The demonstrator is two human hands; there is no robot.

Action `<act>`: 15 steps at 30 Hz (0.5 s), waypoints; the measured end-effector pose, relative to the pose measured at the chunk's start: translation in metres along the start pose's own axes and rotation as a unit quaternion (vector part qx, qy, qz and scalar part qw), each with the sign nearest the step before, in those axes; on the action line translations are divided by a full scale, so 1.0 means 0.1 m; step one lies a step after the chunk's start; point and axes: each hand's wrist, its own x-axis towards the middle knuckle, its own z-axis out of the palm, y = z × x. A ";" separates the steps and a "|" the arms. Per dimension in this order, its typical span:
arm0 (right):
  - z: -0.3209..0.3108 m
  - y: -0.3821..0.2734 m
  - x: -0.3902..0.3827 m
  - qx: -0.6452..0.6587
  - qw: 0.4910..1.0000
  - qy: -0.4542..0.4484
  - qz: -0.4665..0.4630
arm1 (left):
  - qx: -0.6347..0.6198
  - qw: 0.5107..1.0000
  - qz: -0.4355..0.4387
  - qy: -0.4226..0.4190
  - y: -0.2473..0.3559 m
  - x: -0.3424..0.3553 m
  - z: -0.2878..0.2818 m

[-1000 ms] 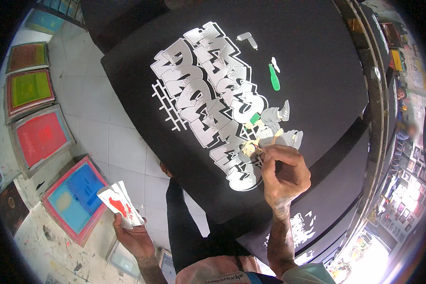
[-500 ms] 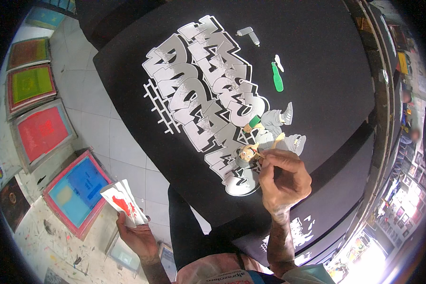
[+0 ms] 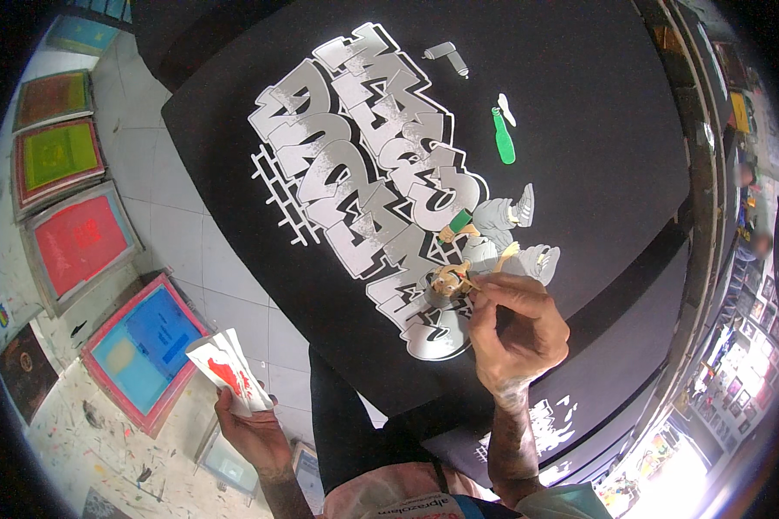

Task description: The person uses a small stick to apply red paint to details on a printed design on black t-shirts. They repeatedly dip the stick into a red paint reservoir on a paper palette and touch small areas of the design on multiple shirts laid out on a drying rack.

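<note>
A large black cloth (image 3: 580,104) carries a grey and white lettering print (image 3: 376,143) and a cartoon figure (image 3: 493,246) in grey, tan and green. My right hand (image 3: 521,337) hovers over the figure's head, thumb and forefinger pinched on a thin, light-coloured stick (image 3: 473,282). The stick's tip meets or nearly meets the printed face; I cannot tell which. Down at the left, off the cloth, my left hand (image 3: 253,437) is closed on a folded white paper (image 3: 229,368) smeared with red paint.
Screen-printing frames lean in a row at the left, among them a blue one (image 3: 151,346) and a red one (image 3: 82,246). Tiled floor (image 3: 169,229) runs beside the cloth. Another printed black cloth (image 3: 537,432) lies near my right forearm. People show blurred at the far right.
The cloth and its print appear slightly farther left in view. Both hands keep nearly the same place and the same hold.
</note>
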 end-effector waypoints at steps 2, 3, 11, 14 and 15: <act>-0.02 -0.01 0.00 -0.003 1.000 -0.017 0.003 | 0.007 1.000 0.001 -0.001 0.00 0.00 -0.01; -0.02 -0.01 -0.01 -0.004 1.000 -0.026 0.004 | 0.011 1.000 0.002 -0.002 0.00 0.01 -0.01; 0.00 0.02 0.00 -0.003 1.000 -0.003 -0.008 | -0.004 1.000 -0.004 -0.002 -0.01 0.01 0.01; 0.00 0.02 0.00 -0.005 1.000 -0.002 -0.005 | 0.000 1.000 -0.012 0.001 -0.02 0.03 -0.02; 0.00 0.02 0.00 -0.006 1.000 -0.001 -0.004 | 0.002 1.000 -0.014 0.002 -0.02 0.03 -0.01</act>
